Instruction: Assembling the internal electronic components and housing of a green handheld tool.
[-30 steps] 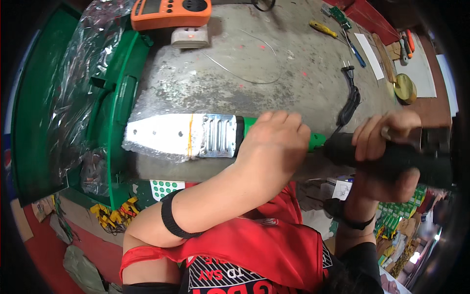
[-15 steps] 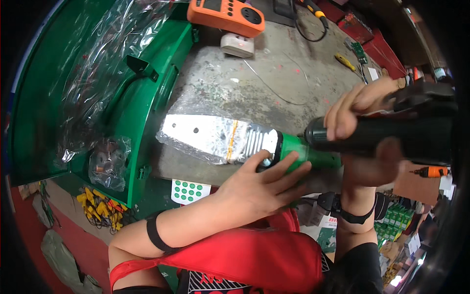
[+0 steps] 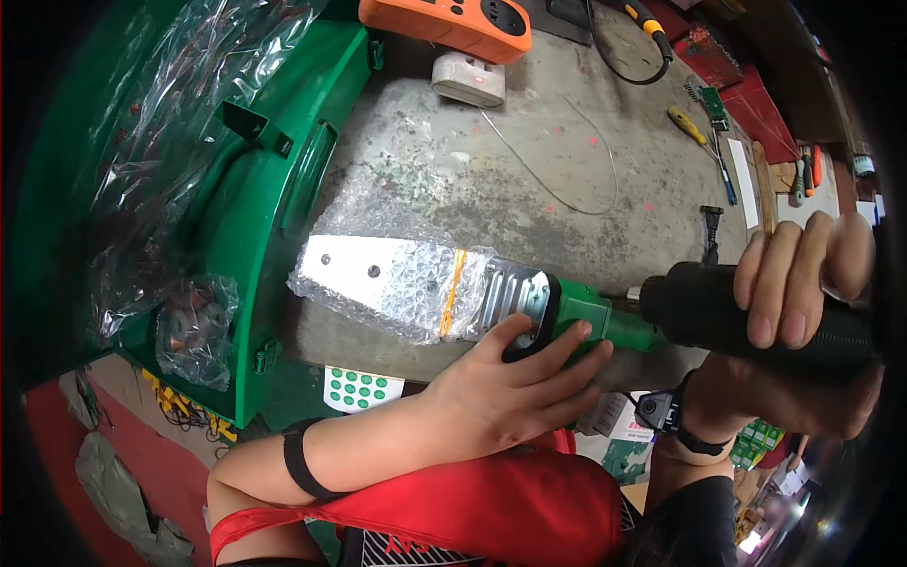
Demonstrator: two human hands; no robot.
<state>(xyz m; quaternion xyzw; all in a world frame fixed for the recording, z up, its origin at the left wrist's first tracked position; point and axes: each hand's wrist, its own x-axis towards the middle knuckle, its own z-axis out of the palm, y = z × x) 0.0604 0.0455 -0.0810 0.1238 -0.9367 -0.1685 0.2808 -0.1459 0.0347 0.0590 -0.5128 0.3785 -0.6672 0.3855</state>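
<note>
A green-bodied tool with a silver tapered plate lies on the bench. Bubble wrap covers the plate, and an orange band goes round it. My left hand is over the black collar and green body, thumb and fingers spaced apart as it holds the tool down. At the right, my right hand grips a black cylindrical tool, its fingers curled over the top; the lower hand is blurred. A small metal tip points toward the green body; I cannot tell whether they touch.
A green metal case stands at the left with clear plastic sheeting. An orange meter and white plug adapter sit at the back. A yellow-handled screwdriver and thin wire lie farther right; a green-dotted sheet is near the front edge.
The black tool and my right hand have moved right and slightly down, uncovering the green body's end and the metal tip. My left hand stays on the green-bodied tool.
</note>
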